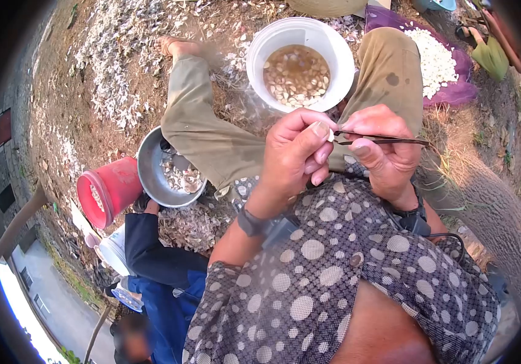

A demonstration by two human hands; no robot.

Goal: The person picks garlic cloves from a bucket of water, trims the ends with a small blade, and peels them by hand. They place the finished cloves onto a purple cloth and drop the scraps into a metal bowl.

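Small white clove (331, 136) is pinched in the left hand (294, 159) grip at frame centre, raised off the lap for access. Thin blade (382, 140) is clamped in the right hand (388, 155), tip set at the clove. White bowl (255, 64) of soaking cloves is kept just above, within reach.

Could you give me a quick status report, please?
Left hand pinching white clove. Right hand holding thin dark tool, tip at clove. White bowl beyond, not in the way.

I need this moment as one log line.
left hand: pinches white piece | right hand: holds thin dark tool at it | white bowl: soaking pieces
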